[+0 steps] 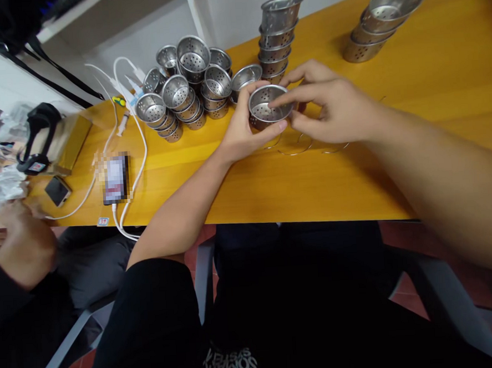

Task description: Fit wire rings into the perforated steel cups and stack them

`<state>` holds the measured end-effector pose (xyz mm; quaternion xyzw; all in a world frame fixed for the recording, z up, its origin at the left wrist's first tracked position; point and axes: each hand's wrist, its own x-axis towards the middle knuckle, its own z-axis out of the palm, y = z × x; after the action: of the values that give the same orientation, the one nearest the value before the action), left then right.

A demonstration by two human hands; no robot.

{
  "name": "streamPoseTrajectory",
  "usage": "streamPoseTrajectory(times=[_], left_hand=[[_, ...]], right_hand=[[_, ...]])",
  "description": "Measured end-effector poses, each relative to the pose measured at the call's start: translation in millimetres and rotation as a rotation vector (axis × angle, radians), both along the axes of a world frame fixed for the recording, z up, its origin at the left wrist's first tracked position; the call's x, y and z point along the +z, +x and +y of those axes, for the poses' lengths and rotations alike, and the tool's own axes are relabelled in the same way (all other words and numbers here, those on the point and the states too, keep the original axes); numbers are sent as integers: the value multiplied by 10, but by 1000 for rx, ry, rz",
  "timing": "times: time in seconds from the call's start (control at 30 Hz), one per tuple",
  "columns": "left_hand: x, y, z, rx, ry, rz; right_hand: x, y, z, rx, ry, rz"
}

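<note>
Near the middle of the yellow tabletop [354,177], left hand [243,131] clamped around a perforated steel cup [267,107]; right hand [333,106] fingers spread, forefinger over its rim. Thin wire rings [297,145], seemingly, lie beneath. Toward the far edge cup stacks [186,93]; a phone [115,178] and white cables [135,152] near the left edge.

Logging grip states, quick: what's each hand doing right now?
Left hand: closed around the small perforated metal cup, holding it.
Right hand: fingers on the cup's rim, index finger reaching across its mouth; not gripping anything else.

Phone [115,177] screen pixelated; wire rings [297,143] partly hidden under right hand [333,106].
</note>
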<state>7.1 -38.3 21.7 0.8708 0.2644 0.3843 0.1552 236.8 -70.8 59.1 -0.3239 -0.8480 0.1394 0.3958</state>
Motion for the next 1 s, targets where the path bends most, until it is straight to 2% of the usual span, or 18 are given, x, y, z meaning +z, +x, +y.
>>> streamPoseTrajectory(times=[0.07, 0.2, 0.3, 0.43, 0.57, 0.73, 0.9, 1.0], left_hand=[[-32, -9, 56, 18, -18, -43], [-115, -88, 228, 92, -13, 2], [-82, -173, 289, 132, 11, -27], [192, -257, 213, 197, 58, -27], [528, -321, 210, 370, 143, 94], [692, -431, 634, 317, 170, 61], [894, -492, 1053, 409, 75, 135], [927, -496, 1246, 307, 40, 194]], right_hand=[[32, 11, -14, -50, -20, 36], [40, 45, 11, -116, 9, 118], [1, 86, 76, -131, 42, 135], [-41, 132, 147, -140, 79, 154], [-42, 151, 162, -159, 54, 151], [-33, 183, 174, -191, 46, 119], [-22, 210, 178, -208, 32, 94], [-13, 207, 171, -209, 37, 89]])
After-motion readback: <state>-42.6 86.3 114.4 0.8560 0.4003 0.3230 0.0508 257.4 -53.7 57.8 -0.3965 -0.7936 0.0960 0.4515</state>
